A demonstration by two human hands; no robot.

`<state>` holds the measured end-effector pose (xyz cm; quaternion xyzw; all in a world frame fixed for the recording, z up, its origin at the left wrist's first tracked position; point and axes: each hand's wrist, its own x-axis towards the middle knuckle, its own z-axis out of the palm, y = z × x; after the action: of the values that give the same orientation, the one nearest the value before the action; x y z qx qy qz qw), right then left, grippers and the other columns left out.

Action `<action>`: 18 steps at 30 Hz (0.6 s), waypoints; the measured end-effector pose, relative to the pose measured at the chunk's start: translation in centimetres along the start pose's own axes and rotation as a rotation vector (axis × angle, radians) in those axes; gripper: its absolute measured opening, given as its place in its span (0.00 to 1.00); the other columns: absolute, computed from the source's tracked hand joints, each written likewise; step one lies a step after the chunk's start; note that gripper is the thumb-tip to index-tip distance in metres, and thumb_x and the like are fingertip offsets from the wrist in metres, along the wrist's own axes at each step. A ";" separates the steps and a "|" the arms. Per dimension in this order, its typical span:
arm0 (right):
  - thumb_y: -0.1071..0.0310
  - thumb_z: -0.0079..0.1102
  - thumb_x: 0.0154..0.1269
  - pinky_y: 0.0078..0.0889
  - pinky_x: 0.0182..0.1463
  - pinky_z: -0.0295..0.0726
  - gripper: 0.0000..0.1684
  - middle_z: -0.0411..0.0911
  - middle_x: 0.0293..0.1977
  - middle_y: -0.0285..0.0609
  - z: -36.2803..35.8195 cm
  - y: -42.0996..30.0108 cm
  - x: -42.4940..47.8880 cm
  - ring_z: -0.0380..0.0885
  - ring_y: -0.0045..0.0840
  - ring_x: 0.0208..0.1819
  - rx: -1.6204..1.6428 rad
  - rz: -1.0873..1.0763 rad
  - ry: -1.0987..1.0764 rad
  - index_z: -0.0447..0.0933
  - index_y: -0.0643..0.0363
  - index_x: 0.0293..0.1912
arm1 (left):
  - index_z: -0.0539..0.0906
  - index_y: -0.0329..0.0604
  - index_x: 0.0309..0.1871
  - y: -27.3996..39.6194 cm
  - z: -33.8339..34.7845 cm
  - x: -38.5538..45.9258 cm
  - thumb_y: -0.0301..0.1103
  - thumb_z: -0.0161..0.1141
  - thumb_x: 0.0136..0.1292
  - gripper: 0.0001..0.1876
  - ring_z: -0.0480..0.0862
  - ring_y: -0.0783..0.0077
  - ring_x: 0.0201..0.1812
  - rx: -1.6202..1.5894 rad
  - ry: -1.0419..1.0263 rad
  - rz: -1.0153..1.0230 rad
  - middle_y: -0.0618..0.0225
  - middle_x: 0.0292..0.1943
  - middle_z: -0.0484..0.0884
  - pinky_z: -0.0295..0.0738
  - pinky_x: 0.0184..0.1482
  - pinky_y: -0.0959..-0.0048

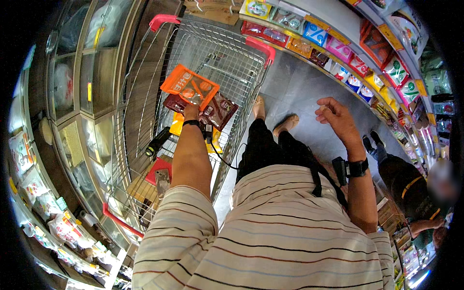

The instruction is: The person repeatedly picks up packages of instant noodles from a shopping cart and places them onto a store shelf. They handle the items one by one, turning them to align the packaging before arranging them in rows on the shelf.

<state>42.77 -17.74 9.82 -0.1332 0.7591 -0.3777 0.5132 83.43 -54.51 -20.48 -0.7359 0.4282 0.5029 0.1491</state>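
My left hand (192, 111) reaches into a wire shopping cart (232, 65) with red corner pieces. It is at the lower edge of an orange snack bag (191, 87); the fingers are mostly hidden by the bag, so its grip cannot be told. A dark red bag (221, 110) lies under and beside the hand, with a yellow bag (177, 124) partly hidden below. A black cylindrical item (158, 141) and a phone (162, 181) on a red object are also in the cart. My right hand (331, 113) hangs over the floor, fingers curled loosely, apart from any goods.
Shelves of colourful snack bags (315, 34) curve along the upper right. Clear-fronted bins (101, 76) stand left of the cart, with more packaged goods (67, 230) at lower left. Another person (406, 181) in dark clothes stands at the right. Grey floor tiles (290, 79) show beside the cart.
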 end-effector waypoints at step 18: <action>0.61 0.51 0.75 0.26 0.48 0.82 0.17 0.82 0.40 0.42 -0.5 -3.4 -1.0 0.83 0.24 0.41 0.086 -0.203 -0.122 0.74 0.60 0.56 | 0.78 0.39 0.45 9.4 -4.0 -31.4 0.31 0.53 0.70 0.07 0.83 0.71 0.45 -0.798 -0.053 0.805 0.64 0.46 0.82 0.82 0.49 0.68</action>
<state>42.14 -19.31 13.00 -0.2098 0.6923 -0.4510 0.5228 74.49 -47.56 10.54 -0.5011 0.4478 0.6612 -0.3334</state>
